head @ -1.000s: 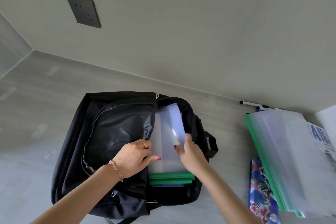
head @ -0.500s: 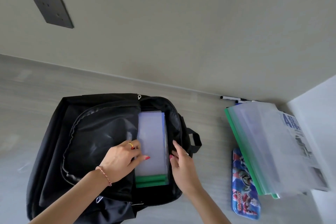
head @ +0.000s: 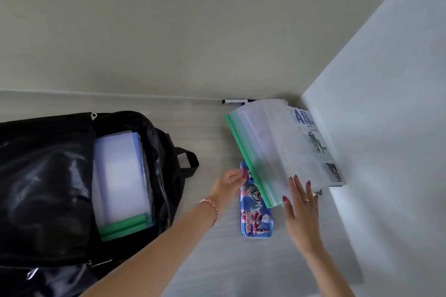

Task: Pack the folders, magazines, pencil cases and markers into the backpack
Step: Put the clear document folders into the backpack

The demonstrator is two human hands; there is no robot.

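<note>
Meanwhile, on my feed, the black glossy fabric backpack (head: 48, 188) lies flat on the pale wood-grain tabletop (head: 207, 132), its main compartment unzipped. Inside it I see translucent plastic folders with green spines (head: 120, 176), stacked flat, their spines toward the near end.

To the right, near the corner of the walls, a second stack of frosted, green-edged folders (head: 268, 152) rests on a printed magazine with a blue letter "A" (head: 313, 142). A blue cartoon-print pencil case with rounded corners (head: 255, 217) lies partly under that stack's near-left edge. Two black-and-white markers (head: 235, 101) sit against the far wall behind the stack.

My right hand (head: 301, 202) lies flat, fingers straight and spread, on the near corner of the frosted folders, grasping nothing. My left hand (head: 228, 185) reaches to the far end of the pencil case, fingers loosely bent beside it; I cannot tell whether it grips.
</note>
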